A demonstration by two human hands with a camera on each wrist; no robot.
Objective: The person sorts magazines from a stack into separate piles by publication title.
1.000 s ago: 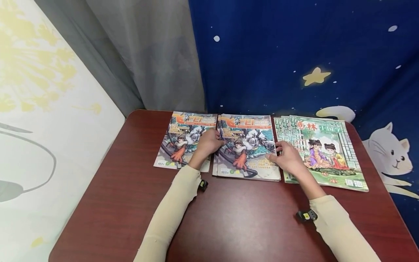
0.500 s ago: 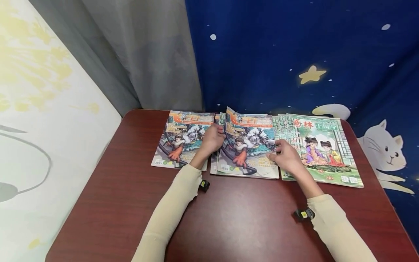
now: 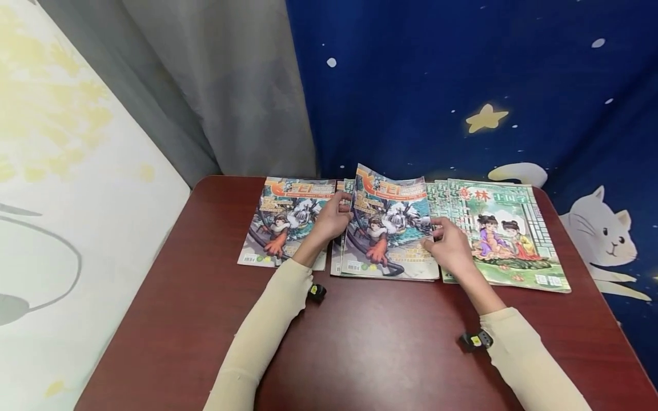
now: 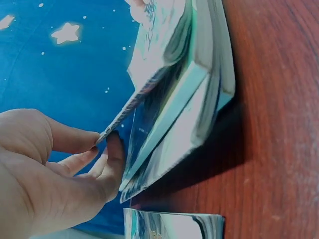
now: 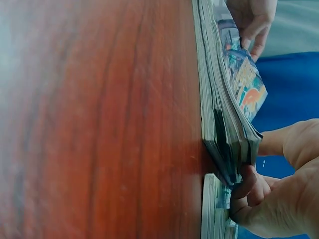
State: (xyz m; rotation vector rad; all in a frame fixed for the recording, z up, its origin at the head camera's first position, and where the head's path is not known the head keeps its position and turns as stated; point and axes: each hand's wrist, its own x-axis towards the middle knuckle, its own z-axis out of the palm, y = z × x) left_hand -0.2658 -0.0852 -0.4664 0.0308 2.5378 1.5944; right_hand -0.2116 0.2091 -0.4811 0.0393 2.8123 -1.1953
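On the table's middle pile, the top magazine [image 3: 390,222] has a dark comic cover with an orange-gloved figure, and its left side is raised. My left hand [image 3: 331,220] pinches its left edge; in the left wrist view the magazine's raised edge [image 4: 119,117] sits between thumb and fingers, apart from the magazines below [image 4: 199,74]. At the pile's right edge, my right hand [image 3: 452,245] holds the magazine between thumb and fingers. The right wrist view shows the page edges [image 5: 219,89] fanned near those fingers. How many magazines the right hand grips, I cannot tell.
To the left lies a magazine [image 3: 277,228] with the same cover. On the right, several green magazines [image 3: 514,240] overlap, fanned leftward. All lie along the far edge of the dark red wooden table [image 3: 380,337], against a blue curtain [image 3: 411,85] and a grey one [image 3: 247,85].
My left hand has lifted the left side of the top magazine, baring a green cover strip beneath. My right hand has stayed at the pile's right edge.
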